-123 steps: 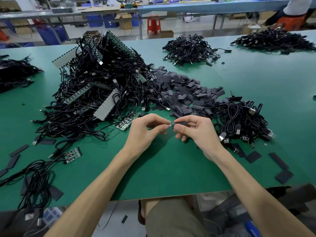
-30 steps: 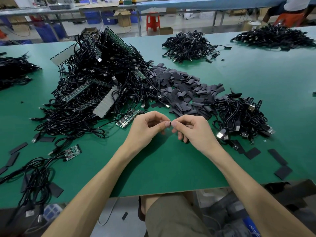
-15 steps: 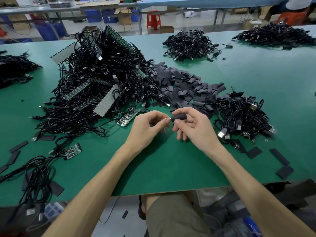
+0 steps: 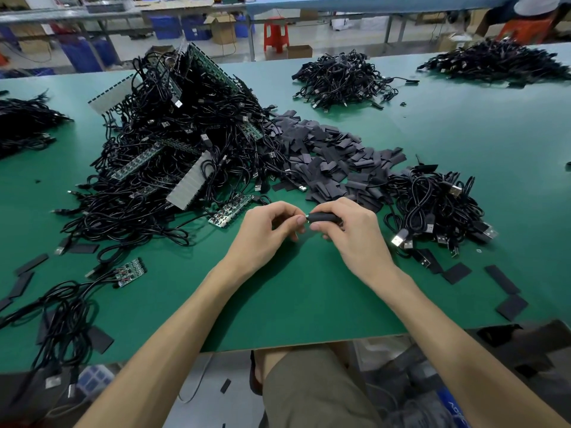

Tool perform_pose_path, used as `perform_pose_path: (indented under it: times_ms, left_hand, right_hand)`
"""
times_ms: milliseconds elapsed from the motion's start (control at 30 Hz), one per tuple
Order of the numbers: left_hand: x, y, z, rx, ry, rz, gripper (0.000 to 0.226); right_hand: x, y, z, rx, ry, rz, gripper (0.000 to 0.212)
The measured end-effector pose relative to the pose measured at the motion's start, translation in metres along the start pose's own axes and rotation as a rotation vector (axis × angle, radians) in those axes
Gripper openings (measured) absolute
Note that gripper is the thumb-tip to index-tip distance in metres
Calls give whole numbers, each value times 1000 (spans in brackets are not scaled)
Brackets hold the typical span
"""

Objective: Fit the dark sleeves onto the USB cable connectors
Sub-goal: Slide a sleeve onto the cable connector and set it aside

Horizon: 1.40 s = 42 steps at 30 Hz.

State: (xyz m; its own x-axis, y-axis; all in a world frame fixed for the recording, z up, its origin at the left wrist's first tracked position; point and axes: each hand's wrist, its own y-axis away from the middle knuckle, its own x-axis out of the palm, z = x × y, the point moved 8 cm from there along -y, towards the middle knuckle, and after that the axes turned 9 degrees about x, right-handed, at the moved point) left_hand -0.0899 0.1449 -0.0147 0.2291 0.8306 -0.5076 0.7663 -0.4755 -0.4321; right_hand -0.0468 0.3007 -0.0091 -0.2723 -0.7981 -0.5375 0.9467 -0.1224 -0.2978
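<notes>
Above the near middle of the green worktop [image 4: 293, 304], the right grip [image 4: 349, 233] is curled round a dark sleeve [image 4: 323, 217]. It holds the sleeve lying level, and its fingers cover the sleeve's right end. A bit of silver USB connector [image 4: 308, 216] shows at the sleeve's left mouth, where the left grip [image 4: 265, 230] pinches narrowly with thumb and forefinger. That hand hides the connector's cable. Just left of and beyond the left grip lies a small circuit board [image 4: 230, 211], at the edge of a big tangle of black cables and boards [image 4: 173, 149] that fills the far left. Directly beyond the hands is a heap of loose sleeves [image 4: 324, 156], its nearest pieces close to the right grip's knuckles. To the right sits a smaller cable pile [image 4: 432, 208] with silver plugs sticking out towards the near side, and flat sleeves [image 4: 457, 272] are scattered nearer the worktop's edge. At the near left, a loose cable bundle [image 4: 65, 316] trails from another small board [image 4: 129, 271]. More cable mounds [image 4: 340, 78] lie well apart on the far side.
</notes>
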Motion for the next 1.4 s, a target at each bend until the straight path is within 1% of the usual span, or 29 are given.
perform_pose_path:
  times_ms: [200, 500, 667, 800, 967, 1100, 1233, 1333, 1400]
  left_hand:
    - [0, 0, 1, -9, 42, 17, 7]
    - [-1, 1, 2, -14, 77, 14, 7]
    - [-1, 1, 1, -16, 156, 5, 5]
    - [1, 1, 2, -36, 271, 19, 7]
    - [3, 0, 6, -93, 342, 24, 8]
    - [2, 1, 9, -116, 359, 22, 5]
    - [2, 1, 10, -94, 336, 32, 4]
    - [5, 1, 9, -84, 354, 62, 13]
    - [6, 1, 9, -79, 357, 61, 14]
  right_hand:
    - [2, 1, -2, 19, -70, 21, 13]
    - [5, 5, 4, -54, 24, 32, 11]
    - [4, 4, 3, -34, -10, 26, 12]
    - [5, 7, 9, -79, 37, 23, 13]
    - [4, 8, 11, -85, 75, 6, 16]
    - [5, 10, 13, -85, 115, -6, 18]
    - [7, 8, 11, -49, 154, 10, 18]
    - [8, 10, 13, -72, 160, 26, 18]
    - [10, 12, 16, -103, 211, 26, 20]
